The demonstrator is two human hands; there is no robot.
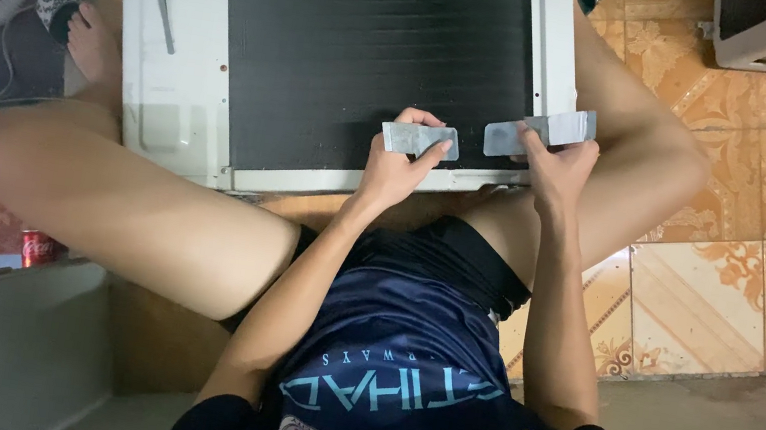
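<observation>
Two hands press small silvery pieces against the lower edge of an air conditioner unit.

The left hand is closed around a flat silvery piece lying on the dark finned panel. The right hand grips a second silvery piece, possibly tape, at the unit's white frame. The unit lies on the tiled floor between the person's legs.

Your left hand pinches a dull grey metal strip, and your right hand grips another grey metal piece (a bit shinier). The white casing looks like smooth painted metal. The floor tiles are glossy.
</observation>
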